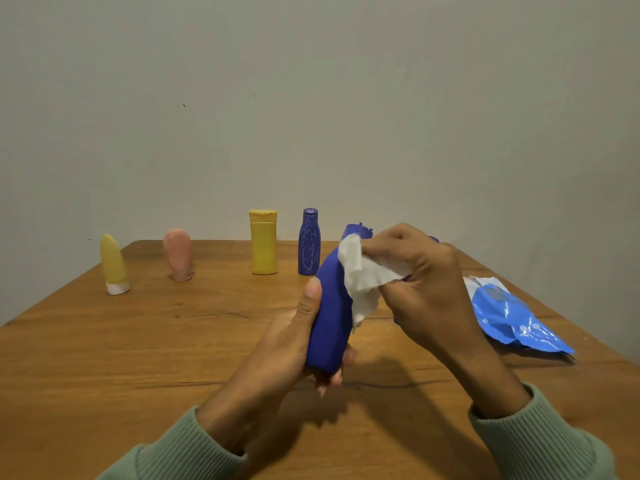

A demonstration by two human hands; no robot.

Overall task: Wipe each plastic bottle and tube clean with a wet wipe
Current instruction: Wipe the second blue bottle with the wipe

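Head view: 1 blue bottle [329, 306] in left grip [294, 337], 1 wipe [360, 275] in right grip [426, 271]; upright, 2 bottles [263, 247] [309, 242], 2 tubes [114, 265] [177, 254].

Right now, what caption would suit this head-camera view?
Left hand grips a blue bottle; right hand holds a wet wipe against it.

Plain grey-beige wall [311, 98] behind a brown wooden table [138, 358].
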